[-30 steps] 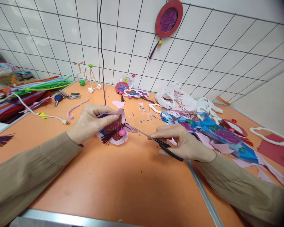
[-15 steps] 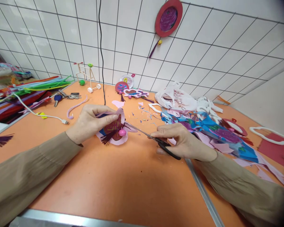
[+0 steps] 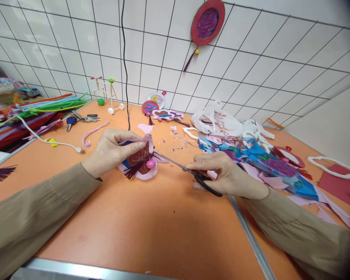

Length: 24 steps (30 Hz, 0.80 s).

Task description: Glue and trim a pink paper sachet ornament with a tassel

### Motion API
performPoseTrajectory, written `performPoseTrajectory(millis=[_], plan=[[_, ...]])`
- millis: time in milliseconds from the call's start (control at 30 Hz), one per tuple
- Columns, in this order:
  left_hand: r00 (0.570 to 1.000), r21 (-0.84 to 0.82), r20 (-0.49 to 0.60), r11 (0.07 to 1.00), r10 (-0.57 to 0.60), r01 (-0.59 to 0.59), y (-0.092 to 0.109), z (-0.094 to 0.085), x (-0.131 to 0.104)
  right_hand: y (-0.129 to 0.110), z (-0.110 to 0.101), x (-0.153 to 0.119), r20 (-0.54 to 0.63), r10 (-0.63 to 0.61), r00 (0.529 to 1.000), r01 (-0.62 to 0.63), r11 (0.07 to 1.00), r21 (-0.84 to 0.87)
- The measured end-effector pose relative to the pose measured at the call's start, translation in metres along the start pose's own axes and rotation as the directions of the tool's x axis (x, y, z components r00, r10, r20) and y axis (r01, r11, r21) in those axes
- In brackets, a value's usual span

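Between the thumb and fingers of my left hand [image 3: 118, 149] is a pink-edged paper ornament [image 3: 140, 157], dark red and blue inside. A pink bell [image 3: 150, 164] and a dark purple tassel [image 3: 134, 169] hang in front of it. My right hand [image 3: 221, 173] grips black-handled scissors [image 3: 204, 182], their blades pointing left. The blade tips reach the ornament's right edge beside the bell; whether they are closed on paper or on thread I cannot make out.
Small scraps [image 3: 176, 144] lie behind the hands. At right are blue and pink offcuts [image 3: 268, 163] and a white plastic bag [image 3: 217, 120]. Keys [image 3: 84, 118], a white cable [image 3: 46, 138] and coloured pipe cleaners [image 3: 41, 109] lie left. A red round ornament [image 3: 195, 31] hangs on the tiled wall.
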<state>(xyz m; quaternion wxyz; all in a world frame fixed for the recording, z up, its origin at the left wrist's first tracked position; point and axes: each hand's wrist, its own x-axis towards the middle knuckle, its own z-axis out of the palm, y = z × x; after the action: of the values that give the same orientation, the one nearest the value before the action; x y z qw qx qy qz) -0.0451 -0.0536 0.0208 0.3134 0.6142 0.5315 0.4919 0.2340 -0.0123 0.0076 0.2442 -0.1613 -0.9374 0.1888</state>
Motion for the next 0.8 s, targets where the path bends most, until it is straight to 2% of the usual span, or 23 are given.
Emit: performPoseTrajectory(millis=[500, 800], plan=[[0.999, -0.027, -0.018, 0.999, -0.030, 0.030, -0.0001, 0.0018, -0.0002, 0.0017, -0.0004, -0.0015, -0.032, -0.045, 0.998, 0.045, 0.999, -0.011], [0.999, -0.021, -0.029, 0.999, -0.035, 0.034, -0.0004, 0.0017, -0.0007, 0.0007, -0.0004, -0.0002, -0.033, -0.024, 0.999, 0.023, 1.000, -0.013]])
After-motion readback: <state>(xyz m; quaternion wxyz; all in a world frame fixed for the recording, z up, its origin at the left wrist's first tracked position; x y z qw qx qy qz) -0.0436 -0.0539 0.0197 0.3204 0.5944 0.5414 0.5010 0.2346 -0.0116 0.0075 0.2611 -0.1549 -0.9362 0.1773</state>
